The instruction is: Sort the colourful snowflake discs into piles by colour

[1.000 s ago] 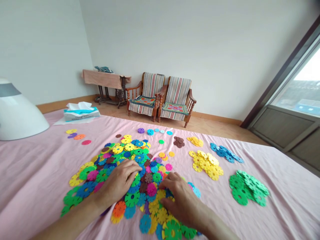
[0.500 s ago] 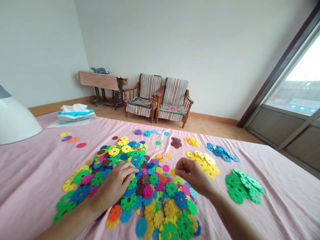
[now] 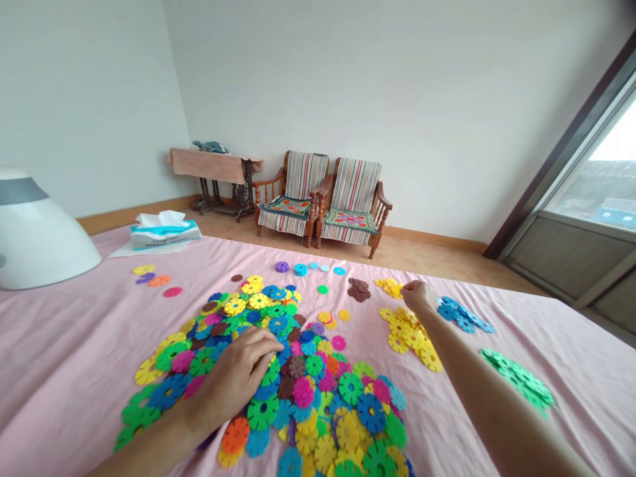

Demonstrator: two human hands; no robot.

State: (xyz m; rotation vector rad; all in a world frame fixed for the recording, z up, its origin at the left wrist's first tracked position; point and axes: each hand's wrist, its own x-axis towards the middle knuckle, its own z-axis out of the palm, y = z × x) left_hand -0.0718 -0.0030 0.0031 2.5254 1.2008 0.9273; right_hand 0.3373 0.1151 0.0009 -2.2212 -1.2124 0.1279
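A large mixed heap of notched plastic discs [image 3: 263, 411] in many colours spreads over the pink cloth. My left hand [image 3: 251, 358] rests on the heap's left middle, fingers bent and drawn together; what is under the fingertips is hidden. My right hand [image 3: 418, 295] reaches far forward, fingers closed, its fingertips at the right side of a pile of small yellow discs [image 3: 388, 287]. Yellow shows at those fingertips, though the disc is mostly covered. Below that hand lies a pile of larger yellow discs [image 3: 410, 336].
Sorted piles hold brown discs [image 3: 358, 289], blue discs [image 3: 464, 314] and green discs [image 3: 519, 377]. Single discs, such as a purple one [image 3: 281, 266], line the back. A tissue box [image 3: 165, 233] and a white rounded appliance [image 3: 44, 238] stand left. Two armchairs [image 3: 348, 192] are beyond.
My right hand has moved forward and right from the heap's edge, where a yellow disc was at its fingertips, to the small yellow pile. My left hand stays put. The view has shifted slightly.
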